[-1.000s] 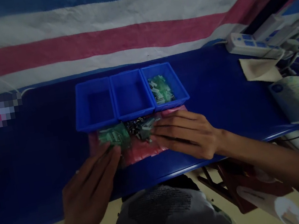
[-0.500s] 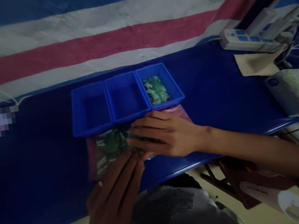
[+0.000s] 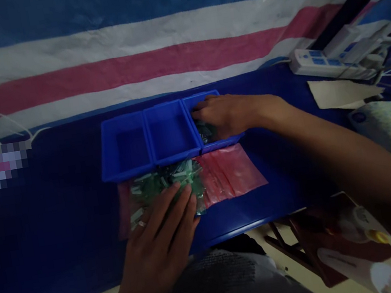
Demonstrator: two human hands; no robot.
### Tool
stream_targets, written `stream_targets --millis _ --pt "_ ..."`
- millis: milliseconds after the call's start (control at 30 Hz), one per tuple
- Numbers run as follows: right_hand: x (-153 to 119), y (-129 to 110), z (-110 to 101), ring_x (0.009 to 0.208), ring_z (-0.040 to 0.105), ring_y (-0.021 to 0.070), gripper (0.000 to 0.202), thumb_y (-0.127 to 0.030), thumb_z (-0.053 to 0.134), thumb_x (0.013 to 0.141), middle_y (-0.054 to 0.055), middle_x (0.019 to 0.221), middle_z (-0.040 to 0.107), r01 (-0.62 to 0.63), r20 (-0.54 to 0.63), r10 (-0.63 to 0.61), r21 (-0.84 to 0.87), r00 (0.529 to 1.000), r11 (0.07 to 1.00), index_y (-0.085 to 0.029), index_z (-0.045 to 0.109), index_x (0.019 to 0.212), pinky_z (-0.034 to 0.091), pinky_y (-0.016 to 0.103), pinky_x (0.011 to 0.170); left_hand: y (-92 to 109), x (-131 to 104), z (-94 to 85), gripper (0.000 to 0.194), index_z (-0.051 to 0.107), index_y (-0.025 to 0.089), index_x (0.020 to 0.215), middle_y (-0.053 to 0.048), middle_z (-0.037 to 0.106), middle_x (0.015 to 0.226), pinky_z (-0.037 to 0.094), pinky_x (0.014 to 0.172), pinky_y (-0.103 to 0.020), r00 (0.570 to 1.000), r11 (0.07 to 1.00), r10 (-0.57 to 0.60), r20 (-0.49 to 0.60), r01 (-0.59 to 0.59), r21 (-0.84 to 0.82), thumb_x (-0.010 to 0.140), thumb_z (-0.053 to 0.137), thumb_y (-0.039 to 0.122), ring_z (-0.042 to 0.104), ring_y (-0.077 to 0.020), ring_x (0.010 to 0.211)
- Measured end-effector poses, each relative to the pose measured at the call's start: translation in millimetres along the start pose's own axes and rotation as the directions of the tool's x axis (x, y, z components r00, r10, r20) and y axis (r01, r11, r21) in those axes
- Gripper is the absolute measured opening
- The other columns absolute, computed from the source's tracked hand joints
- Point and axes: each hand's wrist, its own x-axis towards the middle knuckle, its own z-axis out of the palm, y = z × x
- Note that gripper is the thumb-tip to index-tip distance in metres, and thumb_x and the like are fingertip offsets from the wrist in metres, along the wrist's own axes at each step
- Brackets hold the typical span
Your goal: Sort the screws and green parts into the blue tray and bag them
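Observation:
Small green circuit boards with pale, metallic-looking parts (image 3: 185,173) lie in a heap on a pink plastic bag (image 3: 234,170) in front of the bins. My left hand (image 3: 162,241) rests on the near side of this heap, fingers stretched out and a ring on one of them. My right hand (image 3: 225,112) reaches down into the right blue bin (image 3: 222,144), fingers bent and closed; their tips are hidden. Below it some dark green pieces (image 3: 206,132) show in that bin. Whatever the right fingers hold cannot be seen.
Left of that bin stand the middle blue bin (image 3: 172,130) and the left blue bin (image 3: 125,147), both without pieces. At the back right are a power strip (image 3: 315,60) with cables and a sheet of brown paper (image 3: 339,92). A striped sheet (image 3: 153,64) hangs behind the table.
My right hand has left the heap of circuit boards and moved up into the right bin, uncovering the pink bag. My left hand stays on the heap, its fingers lying flatter.

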Motion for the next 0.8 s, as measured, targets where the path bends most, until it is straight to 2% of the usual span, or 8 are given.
stream_targets --millis 133,333,500,600,700,733,767,800 --pt "7 -6 -5 0.103 0.075 0.0359 0.049 -0.020 0.091 0.079 0.025 0.119 0.079 -0.032 0.168 0.044 -0.073 0.985 0.997 -0.004 0.078 0.123 0.056 0.043 0.089 -2 -1 -4.4 0.029 0.072 0.005 0.134 -0.013 0.078 0.138 0.062 0.116 -0.044 0.999 1.000 -0.012 -0.030 0.011 -0.022 0.105 0.071 0.005 0.074 -0.0295 0.133" --pt "1 -11 -2 0.102 0.076 0.0327 0.029 -0.012 0.073 0.091 0.019 0.116 0.080 -0.157 0.100 0.172 -0.144 0.980 0.977 -0.011 0.076 0.120 0.054 0.039 0.085 -6 -3 -13.3 0.031 0.075 0.003 0.126 -0.014 0.083 0.124 0.063 0.116 -0.039 0.983 0.990 -0.102 -0.150 0.086 -0.109 0.095 0.075 -0.005 0.078 -0.0264 0.124" --pt "-16 -11 -26 0.094 0.079 0.0344 0.021 -0.011 0.075 0.089 0.015 0.099 0.082 -0.144 -0.148 0.140 -0.022 0.979 0.989 -0.011 0.081 0.109 0.058 0.042 0.083 -8 -2 -19.9 0.033 0.076 0.004 0.118 -0.014 0.085 0.114 0.067 0.103 -0.037 0.955 0.977 -0.190 -0.229 0.161 -0.139 0.089 0.078 -0.013 0.081 -0.0254 0.114" --pt "-35 -22 -38 0.095 0.081 0.0322 0.027 -0.015 0.072 0.095 0.013 0.105 0.084 -0.098 -0.378 0.098 0.018 0.921 0.995 -0.014 0.081 0.121 0.062 0.044 0.087 -9 2 -20.3 0.034 0.076 0.006 0.117 -0.011 0.085 0.113 0.069 0.097 -0.037 0.939 0.972 -0.224 -0.260 0.195 -0.133 0.089 0.077 -0.013 0.081 -0.0238 0.110" --pt "-55 -42 -31 0.104 0.079 0.0275 0.024 -0.027 0.066 0.107 0.013 0.119 0.083 0.069 -0.517 -0.053 0.011 0.855 0.998 -0.019 0.078 0.127 0.064 0.041 0.091 -8 9 -18.1 0.035 0.074 0.008 0.121 -0.011 0.084 0.116 0.070 0.096 -0.040 0.938 0.964 -0.252 -0.239 0.220 -0.151 0.091 0.077 -0.011 0.080 -0.0244 0.112" --pt "-61 -49 -24 0.105 0.078 0.0266 0.024 -0.025 0.064 0.109 0.014 0.122 0.082 0.212 -0.544 -0.187 -0.016 0.818 0.977 -0.017 0.076 0.129 0.065 0.042 0.090 -8 11 -16.8 0.035 0.074 0.009 0.123 -0.011 0.084 0.118 0.070 0.097 -0.041 0.941 0.962 -0.255 -0.223 0.223 -0.156 0.093 0.077 -0.009 0.080 -0.0248 0.114" --pt "-67 -55 -16 0.103 0.078 0.0258 0.022 -0.022 0.064 0.109 0.015 0.120 0.082 0.357 -0.566 -0.333 -0.072 0.755 0.931 -0.015 0.075 0.128 0.067 0.041 0.085 -7 13 -15.3 0.035 0.073 0.010 0.126 -0.011 0.084 0.120 0.070 0.097 -0.042 0.946 0.962 -0.253 -0.202 0.223 -0.161 0.095 0.076 -0.006 0.079 -0.0255 0.116" --pt "-72 -60 -7 0.106 0.078 0.0253 0.022 -0.016 0.064 0.108 0.016 0.121 0.082 0.417 -0.538 -0.416 -0.127 0.733 0.900 -0.014 0.075 0.127 0.068 0.038 0.082 -7 14 -13.5 0.034 0.072 0.011 0.129 -0.011 0.083 0.122 0.070 0.098 -0.043 0.953 0.963 -0.244 -0.178 0.216 -0.161 0.098 0.075 -0.003 0.079 -0.0264 0.119"
